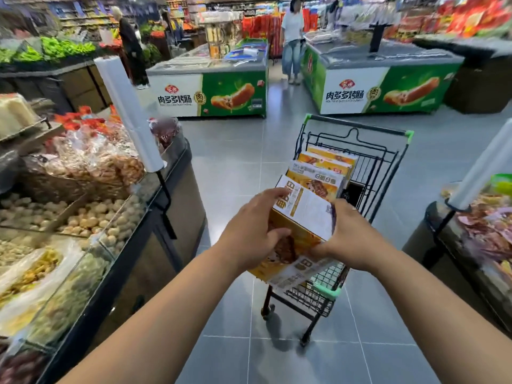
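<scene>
Head view: In a supermarket aisle, a shopper's left hand (249,231) and right hand (354,236) clasp a yellow-and-white box (307,214) from either side. Their fingers curl over its edges and the thumbs lie on its face, just above the near end of a cart (360,125). More boxes (321,169) stand on edge in the cart beyond. Neither hand is on the cart (its wheels sit on smooth tile (235,162)), so a nudge from the box going in could roll it toward the far freezers (207,90). The tilted box, held only at its edges, might also slip, or topple the standing row.
</scene>
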A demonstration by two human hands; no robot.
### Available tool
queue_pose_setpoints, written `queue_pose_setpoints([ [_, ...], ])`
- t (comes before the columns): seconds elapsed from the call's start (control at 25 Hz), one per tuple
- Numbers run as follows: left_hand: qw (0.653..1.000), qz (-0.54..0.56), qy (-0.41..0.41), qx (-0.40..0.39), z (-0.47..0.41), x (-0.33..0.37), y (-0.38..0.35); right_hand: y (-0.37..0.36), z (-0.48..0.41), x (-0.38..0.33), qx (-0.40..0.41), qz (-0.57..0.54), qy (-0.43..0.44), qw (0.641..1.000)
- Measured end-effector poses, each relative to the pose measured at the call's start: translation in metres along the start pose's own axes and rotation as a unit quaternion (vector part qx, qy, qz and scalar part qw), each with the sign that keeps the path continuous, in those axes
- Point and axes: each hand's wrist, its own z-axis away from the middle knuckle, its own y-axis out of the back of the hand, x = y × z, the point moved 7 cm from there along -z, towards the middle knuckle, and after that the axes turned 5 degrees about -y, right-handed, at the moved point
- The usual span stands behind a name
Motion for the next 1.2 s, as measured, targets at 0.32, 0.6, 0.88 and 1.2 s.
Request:
queue_pose_setpoints([
  [0.32,0.997,0.041,-0.026,-0.057,-0.119,-0.080,-0.017,0.008,-0.096,0.023,0.040,-0.165,-0.080,0.982],
  [0.6,0.996,0.064,0.037,-0.057,-0.220,-0.149,-0.055,0.022,-0.203,0.075,0.016,-0.320,-0.113,0.941],
  [0.88,0.973,0.137,0.186,-0.013,-0.305,-0.213,-0.083,0.036,-0.292,0.107,-0.012,-0.375,-0.127,0.918],
  [1.2,0.978,0.131,0.163,-0.027,-0.374,-0.245,-0.105,0.015,-0.348,0.131,0.008,-0.256,-0.182,0.949],
])
